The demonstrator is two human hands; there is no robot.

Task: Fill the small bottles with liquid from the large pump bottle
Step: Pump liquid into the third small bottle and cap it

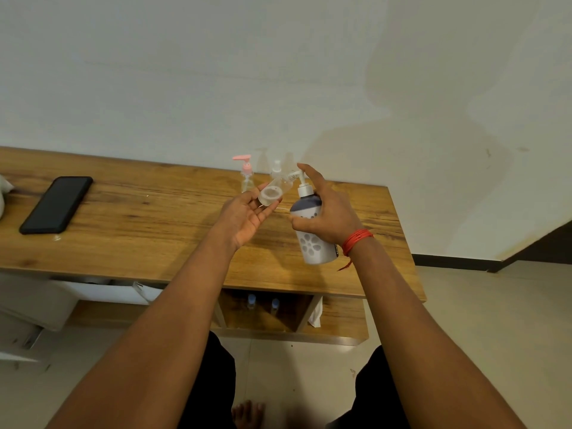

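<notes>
We see the left hand point(247, 216) w/ a loose half-open grip, fingertips pinching a small clear bottle point(274, 190), tilted, mouth toward the pump spout. Right hand point(329, 212) wrapped tight round the large pump bottle point(312, 236), index finger raised over the pump head, bottle held off the wooden worktop point(139, 230). Pink-pump bottle point(246, 174) stands at the back by the white wall; black phone point(57, 204) lies far left.
</notes>
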